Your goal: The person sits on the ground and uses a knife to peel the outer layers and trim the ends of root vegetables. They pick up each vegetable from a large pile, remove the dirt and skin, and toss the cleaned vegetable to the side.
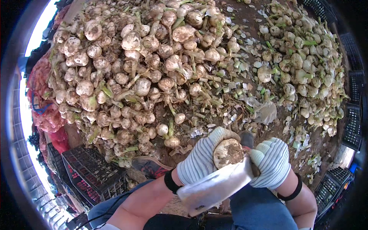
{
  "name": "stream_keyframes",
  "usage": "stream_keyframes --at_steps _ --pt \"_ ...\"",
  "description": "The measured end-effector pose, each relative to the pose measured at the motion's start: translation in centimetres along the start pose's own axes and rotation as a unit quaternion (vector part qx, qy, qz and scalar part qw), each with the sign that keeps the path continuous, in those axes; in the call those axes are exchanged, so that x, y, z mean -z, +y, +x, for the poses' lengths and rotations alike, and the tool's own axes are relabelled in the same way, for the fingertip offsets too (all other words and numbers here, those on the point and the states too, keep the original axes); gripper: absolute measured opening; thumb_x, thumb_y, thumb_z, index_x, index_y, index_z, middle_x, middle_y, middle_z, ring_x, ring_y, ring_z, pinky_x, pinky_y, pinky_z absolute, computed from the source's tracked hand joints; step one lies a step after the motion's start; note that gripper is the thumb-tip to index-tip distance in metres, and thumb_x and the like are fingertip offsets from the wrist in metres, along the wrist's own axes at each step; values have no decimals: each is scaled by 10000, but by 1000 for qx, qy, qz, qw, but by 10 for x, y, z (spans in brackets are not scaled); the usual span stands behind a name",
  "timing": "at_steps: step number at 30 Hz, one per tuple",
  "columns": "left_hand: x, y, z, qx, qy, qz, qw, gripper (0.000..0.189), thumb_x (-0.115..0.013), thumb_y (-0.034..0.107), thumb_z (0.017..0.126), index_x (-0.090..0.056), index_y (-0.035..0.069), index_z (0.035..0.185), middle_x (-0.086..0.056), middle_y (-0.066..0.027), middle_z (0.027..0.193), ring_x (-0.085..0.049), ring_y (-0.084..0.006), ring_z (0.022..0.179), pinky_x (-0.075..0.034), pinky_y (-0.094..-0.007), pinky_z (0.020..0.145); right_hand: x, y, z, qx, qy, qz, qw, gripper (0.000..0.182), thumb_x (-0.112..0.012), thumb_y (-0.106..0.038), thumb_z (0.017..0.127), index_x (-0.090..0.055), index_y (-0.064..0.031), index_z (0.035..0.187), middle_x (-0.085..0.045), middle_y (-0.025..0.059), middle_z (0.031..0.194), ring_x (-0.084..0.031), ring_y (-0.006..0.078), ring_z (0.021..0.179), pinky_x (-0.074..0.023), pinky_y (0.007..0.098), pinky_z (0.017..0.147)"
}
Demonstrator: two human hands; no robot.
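My left hand [201, 156], in a striped knit work glove, holds a large soil-stained garlic bulb [228, 153] with its root end facing up. My right hand [271, 164], gloved alike, grips the handle of a wide steel cleaver [214, 187]. The blade slants down to the left, just below the bulb and in front of my left wrist; whether it touches the bulb cannot be told. Before me lies a big heap of untrimmed garlic bulbs [142, 86] with stems and soil on them.
A second heap of paler garlic bulbs [302, 72] lies at the right. Cut stems and peeled skins [241, 86] litter the ground between. Black plastic crates [95, 169] stand at the lower left, others along the right edge. A red mesh sack [44, 95] is at the left; my shoe [149, 168] is near the heap.
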State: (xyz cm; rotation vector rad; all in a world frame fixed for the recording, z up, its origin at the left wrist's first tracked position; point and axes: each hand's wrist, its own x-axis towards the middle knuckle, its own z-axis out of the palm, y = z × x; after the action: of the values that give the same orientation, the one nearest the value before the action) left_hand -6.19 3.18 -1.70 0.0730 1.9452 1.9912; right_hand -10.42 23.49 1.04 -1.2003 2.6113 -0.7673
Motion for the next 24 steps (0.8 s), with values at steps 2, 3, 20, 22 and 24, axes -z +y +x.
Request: stream_keyframes --at_steps 2,3,20,22,24 --pt "-1 0 -1 -17 -7 14 1000 430 -732 107 776 -510 33 1137 -587 -84 1011 -588 -155 920 -489 -290 810 -1 4 -2 4 -1 8 1000 167 -674 -199 584 -552 -98 634 -503 70 567 -511 276 496 -380 395 465" --pt "-3 -2 0 -7 -5 23 1000 439 -735 107 767 -511 34 1138 -586 -85 1015 -589 -158 923 -489 -293 810 -1 5 -3 5 -2 10 1000 165 -678 -190 585 -552 -95 633 -508 74 569 -512 280 496 -381 397 464" --pt "-12 1 4 -130 111 123 978 718 -839 306 544 -521 62 1139 -575 -117 927 -587 -309 829 -483 -401 751 -28 56 -48 -247 117 271 923 260 -726 -209 703 -569 -17 781 -534 0 669 -470 64 636 -405 236 538" --pt "-6 8 13 -164 144 266 939 753 -859 334 528 -517 74 1147 -560 -125 961 -580 -298 839 -485 -399 756 -28 31 -38 -304 108 378 868 258 -726 -212 675 -559 -30 750 -502 -2 632 -468 71 611 -406 240 531" --pt "-2 7 14 -134 152 318 926 808 -897 282 504 -492 88 1176 -531 -110 1033 -563 -236 909 -481 -365 813 -13 6 -19 -337 82 403 847 95 -622 -69 664 -599 -13 737 -559 38 607 -538 102 574 -445 247 541"
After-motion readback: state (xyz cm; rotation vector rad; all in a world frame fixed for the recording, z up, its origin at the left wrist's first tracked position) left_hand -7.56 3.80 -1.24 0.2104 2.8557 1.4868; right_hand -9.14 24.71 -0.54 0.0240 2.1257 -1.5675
